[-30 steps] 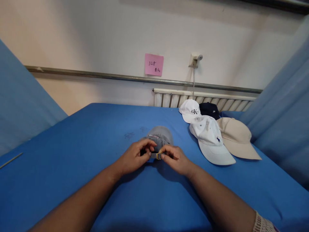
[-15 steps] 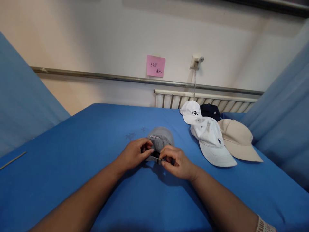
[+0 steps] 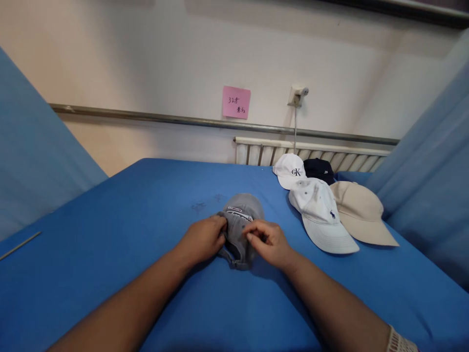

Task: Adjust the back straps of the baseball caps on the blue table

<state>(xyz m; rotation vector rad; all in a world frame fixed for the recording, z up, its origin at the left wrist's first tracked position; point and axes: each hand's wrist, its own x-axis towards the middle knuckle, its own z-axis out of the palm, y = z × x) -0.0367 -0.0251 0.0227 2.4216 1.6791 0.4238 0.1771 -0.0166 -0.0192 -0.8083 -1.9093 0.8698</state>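
Note:
A grey baseball cap point(image 3: 237, 230) lies on the blue-covered table in front of me, its brim pointing away and its back strap toward me. White lettering and a small label show on its front. My left hand point(image 3: 205, 239) has its fingers curled around the left side of the crown, gripping the fabric. Over the right side of the cap is my right hand point(image 3: 270, 242), thumb and forefinger pinched close together against the crown. Whether fabric is caught between those fingertips is hidden.
At the back right sit a white cap point(image 3: 289, 168), a dark navy cap point(image 3: 318, 168), a pale cap with a small logo point(image 3: 320, 210) and a beige cap point(image 3: 357, 208). A thin stick point(image 3: 20, 245) lies on the blue cover point(image 3: 120, 220) at far left. Blue curtains hang on both sides.
Both hands were at the cap's back strap. The left has shifted to the crown's side, the right has come off the strap, and the cap's back now opens toward me with its lettering showing.

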